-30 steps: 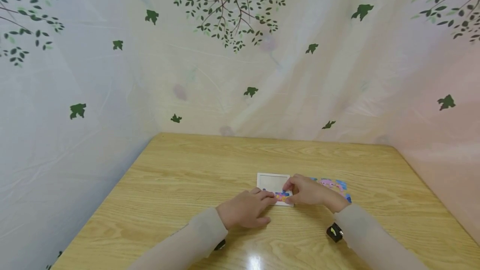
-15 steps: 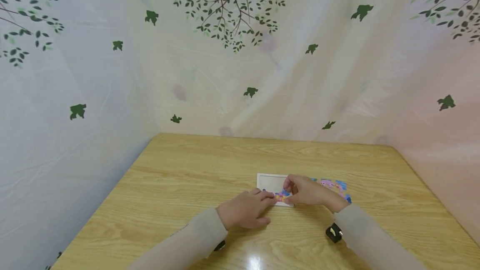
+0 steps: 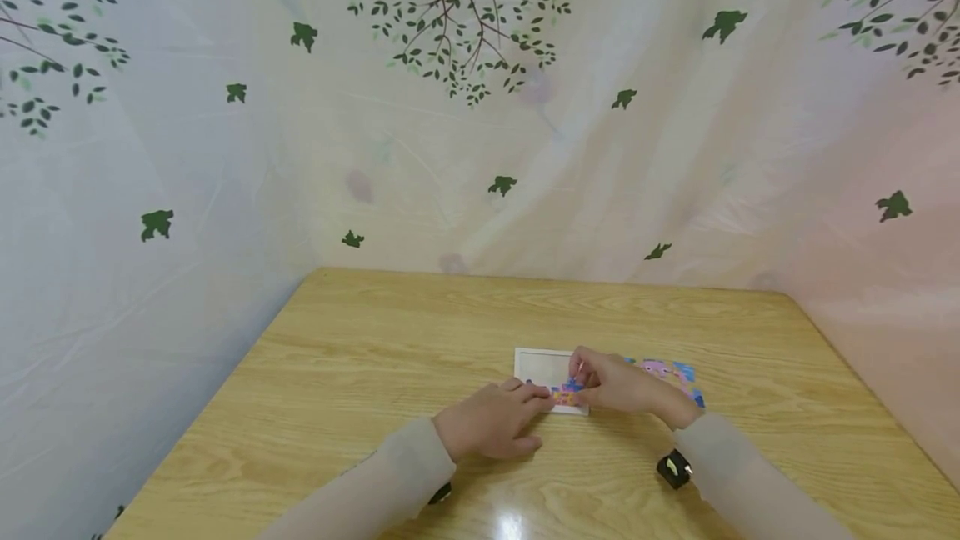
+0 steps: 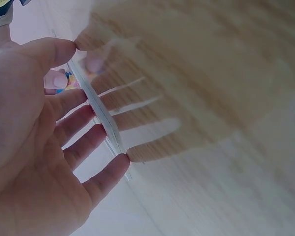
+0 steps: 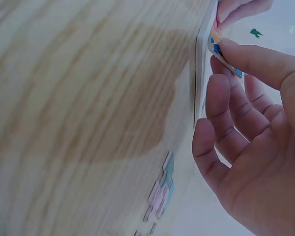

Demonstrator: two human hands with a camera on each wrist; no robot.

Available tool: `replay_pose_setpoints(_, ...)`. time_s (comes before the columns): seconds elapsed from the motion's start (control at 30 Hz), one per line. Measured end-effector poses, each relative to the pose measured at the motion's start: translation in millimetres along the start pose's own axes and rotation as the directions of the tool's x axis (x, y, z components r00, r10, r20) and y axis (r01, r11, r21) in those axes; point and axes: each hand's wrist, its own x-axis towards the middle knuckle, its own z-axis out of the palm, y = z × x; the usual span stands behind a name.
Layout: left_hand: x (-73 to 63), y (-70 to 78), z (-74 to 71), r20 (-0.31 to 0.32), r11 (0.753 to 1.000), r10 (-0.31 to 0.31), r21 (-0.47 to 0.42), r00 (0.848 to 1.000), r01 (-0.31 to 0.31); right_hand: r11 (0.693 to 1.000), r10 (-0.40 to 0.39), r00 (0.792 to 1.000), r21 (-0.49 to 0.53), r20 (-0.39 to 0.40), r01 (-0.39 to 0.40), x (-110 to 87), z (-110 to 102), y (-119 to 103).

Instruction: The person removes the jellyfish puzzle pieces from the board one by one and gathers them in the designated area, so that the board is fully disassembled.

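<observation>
A white puzzle tray (image 3: 542,365) lies on the table, its upper part bare and colourful jigsaw pieces (image 3: 562,397) along its lower edge. My left hand (image 3: 491,421) rests flat with fingers spread over the tray's lower left, covering part of it; in the left wrist view its fingertips touch the tray's edge (image 4: 104,118). Between thumb and fingertips my right hand (image 3: 622,383) pinches a blue-and-yellow jigsaw piece (image 5: 229,63) at the tray's right side. That piece stands tilted against the tray in the right wrist view, and its lower end is partly hidden by the thumb.
Several loose pink and blue puzzle pieces (image 3: 660,367) lie right of the tray, partly behind the right forearm. A wooden table (image 3: 375,332) carries everything. A pale curtain (image 3: 420,215) with leaf prints hangs behind it.
The jigsaw piece in my right hand has shifted and tilted slightly at the tray's right side, with small finger movements. My left hand has stayed in place.
</observation>
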Motion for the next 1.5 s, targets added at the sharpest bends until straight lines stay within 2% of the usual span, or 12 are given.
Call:
replay_pose_setpoints(0.2, -0.9, 0.8, -1.5, 0.0, 1.0, -0.006, -0.011, 1.0, 0.006, 1.0, -0.005, 1.0, -0.029, -0.016, 0.005, -9.1, -10.0, 5.0)
replay_pose_setpoints(0.37, -2.5, 2.0, -3.8, -0.007, 1.0, 0.004, -0.02, 1.0, -0.004, 1.0, -0.015, 1.0, -0.024, -0.02, 0.015, -24.2, -19.2, 15.8)
replay_pose_setpoints(0.7, -4.2, 0.4, -2.8, -0.013, 0.998, 0.008, -0.059, 1.0, -0.009, 0.997, -0.064, 0.997, 0.048, -0.039, 0.066, -63.8, -36.9, 43.0)
replay_pose_setpoints(0.87, -4.2, 0.5, -3.3, -0.016, 0.998, 0.01, -0.063, 1.0, -0.011, 0.996, -0.063, 0.997, 0.06, -0.05, 0.066, -85.9, -45.0, 60.0)
replay_pose_setpoints(1.07, -3.2, -0.1, -1.9, 0.0, 0.998, 0.012, -0.057, 1.0, -0.012, 0.989, -0.078, 0.996, 0.123, -0.031, 0.081, -110.6, -55.7, 77.7)
replay_pose_setpoints(1.2, -3.1, -0.4, -1.2, 0.001, 0.998, 0.011, -0.057, 1.0, -0.011, 0.99, -0.053, 0.998, 0.13, -0.014, 0.055, -123.8, -60.6, 86.5)
replay_pose_setpoints(1.3, -2.7, -1.4, 0.2, 0.0, 0.998, 0.007, -0.059, 1.0, -0.007, 0.992, 0.002, 1.0, 0.126, -0.003, -0.001, -131.4, -62.7, 90.4)
replay_pose_setpoints(1.5, -3.4, -1.8, -0.4, 0.004, 0.998, -0.002, -0.066, 1.0, 0.003, 0.985, 0.05, 0.999, 0.163, 0.019, -0.052, -134.7, -63.7, 93.2)
